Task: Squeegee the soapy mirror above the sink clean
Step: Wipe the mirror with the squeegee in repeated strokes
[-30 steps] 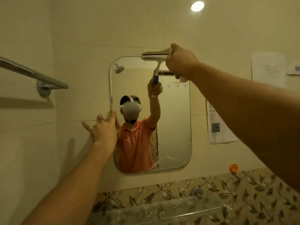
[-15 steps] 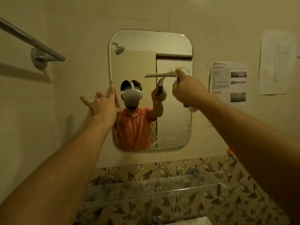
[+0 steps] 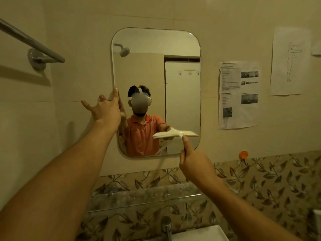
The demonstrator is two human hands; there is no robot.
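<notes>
The squeegee (image 3: pixel 175 133), clenched in the right hand (image 3: pixel 196 166), has travelled from the mirror's (image 3: pixel 156 49) top edge down to its lower right in the past second, so this stroke is judged nearly finished. The left hand (image 3: pixel 106 108) holds nothing, fingers spread, braced at the mirror's left edge. Below are a glass shelf (image 3: pixel 147 197), tap (image 3: pixel 165 225) and sink (image 3: pixel 199 233); papers (image 3: pixel 238 94) hang on the tiled wall.

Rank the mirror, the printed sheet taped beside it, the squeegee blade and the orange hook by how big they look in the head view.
Largest to smallest:
1. mirror
2. printed sheet
3. squeegee blade, foreshortened, so its rank is less sure
4. orange hook
</notes>
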